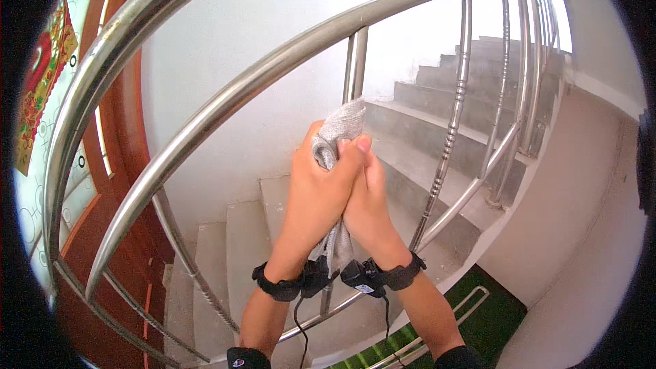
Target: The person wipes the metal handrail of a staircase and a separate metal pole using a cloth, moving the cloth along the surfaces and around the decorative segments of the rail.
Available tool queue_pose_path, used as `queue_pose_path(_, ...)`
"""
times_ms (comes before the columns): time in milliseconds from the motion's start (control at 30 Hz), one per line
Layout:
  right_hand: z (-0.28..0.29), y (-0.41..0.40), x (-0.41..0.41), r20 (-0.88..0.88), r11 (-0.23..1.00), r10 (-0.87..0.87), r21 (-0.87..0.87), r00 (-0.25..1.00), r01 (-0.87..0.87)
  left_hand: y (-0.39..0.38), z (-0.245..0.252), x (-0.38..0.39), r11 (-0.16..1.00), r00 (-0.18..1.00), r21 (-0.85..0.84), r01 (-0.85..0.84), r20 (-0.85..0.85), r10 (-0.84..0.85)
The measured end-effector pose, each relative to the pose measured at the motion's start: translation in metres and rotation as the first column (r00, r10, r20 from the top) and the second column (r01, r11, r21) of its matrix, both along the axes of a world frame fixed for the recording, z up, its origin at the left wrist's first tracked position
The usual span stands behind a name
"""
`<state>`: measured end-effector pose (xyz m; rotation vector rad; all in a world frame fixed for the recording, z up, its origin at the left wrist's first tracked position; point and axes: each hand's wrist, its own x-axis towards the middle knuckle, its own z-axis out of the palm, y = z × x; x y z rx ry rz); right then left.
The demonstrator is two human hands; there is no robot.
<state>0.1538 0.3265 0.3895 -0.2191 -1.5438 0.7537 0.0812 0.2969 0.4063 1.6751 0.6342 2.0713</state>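
Note:
My left hand (316, 184) and my right hand (366, 189) are pressed together around a folded grey cloth (341, 120). One end of the cloth rises above my fingers, and its lower end hangs between my wrists. Behind the cloth stands an upright metal baluster (355, 66) of the stair railing. Whether the cloth touches or wraps that post is hidden by my hands. Above them curves a stainless steel handrail (287, 56). Each wrist wears a black strap with a small device and a cable.
Concrete stairs (425, 128) climb to the right and others (246, 225) descend at the left. More turned balusters (453, 123) and a slanted lower rail (451, 210) stand at the right. A wooden door (123, 128) is at the left. Green flooring (492, 292) lies below.

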Motion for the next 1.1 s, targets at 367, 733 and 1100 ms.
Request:
queue_pose_path(367,-0.007,0.001,0.001,-0.016,0.999,0.035,0.026,0.999,-0.035,0.001,-0.005,0.0,0.999,0.999,-0.009,0.044,0.013,-0.043)
queue_pose_path(733,-0.029,-0.004,0.004,-0.004,0.998,0.019,-0.062,1.0,-0.019,0.006,-0.031,0.001,0.999,0.999,-0.033,-0.026,-0.044,0.025)
queue_pose_path(1100,-0.041,-0.007,0.005,0.002,0.996,0.009,-0.088,1.0,-0.009,0.0,-0.042,0.001,0.996,1.0,-0.08,0.027,0.001,-0.027)
